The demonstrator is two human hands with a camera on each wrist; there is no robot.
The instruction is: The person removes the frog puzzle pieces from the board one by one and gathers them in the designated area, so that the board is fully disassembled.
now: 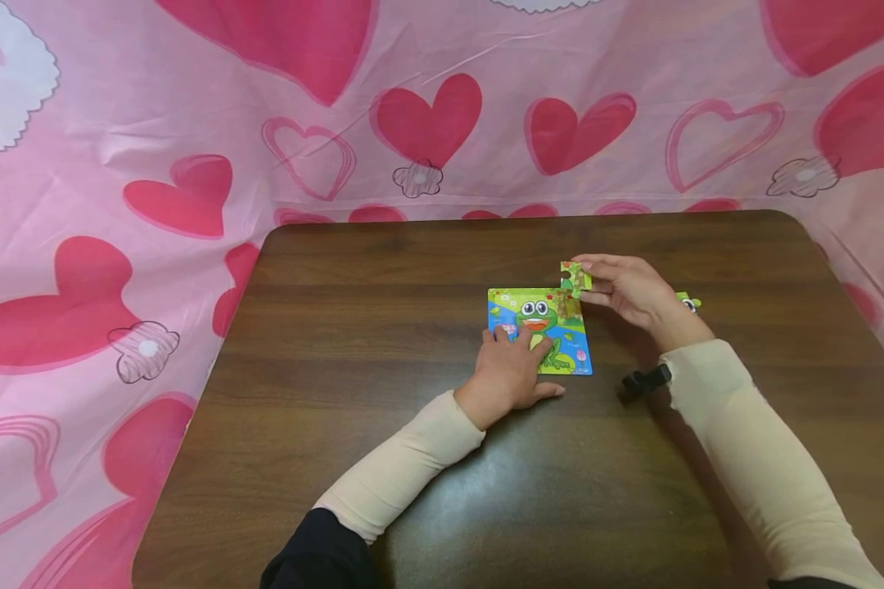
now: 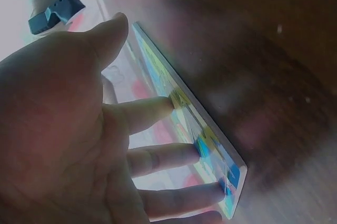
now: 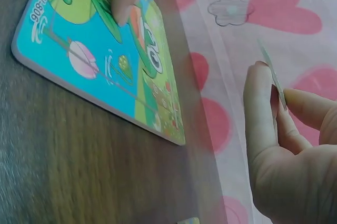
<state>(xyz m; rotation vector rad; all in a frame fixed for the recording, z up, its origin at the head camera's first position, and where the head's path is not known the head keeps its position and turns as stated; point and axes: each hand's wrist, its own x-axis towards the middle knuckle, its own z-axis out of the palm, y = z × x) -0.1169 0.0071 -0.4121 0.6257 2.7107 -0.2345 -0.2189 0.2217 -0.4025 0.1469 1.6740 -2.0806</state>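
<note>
A square frog puzzle board lies on the table in the head view. My left hand rests on its lower left part, fingers spread and fairly straight. In the left wrist view the fingertips touch the board's printed face. Between thumb and fingers, my right hand pinches a green and yellow puzzle piece at the board's upper right corner. Seen from the right wrist, that puzzle piece is edge-on and raised above the table.
Another puzzle piece lies on the table beyond the right wrist, partly hidden by it. The brown wooden table has rounded far corners. Pink cloth with red hearts hangs behind it. A black wrist device sits at the right cuff.
</note>
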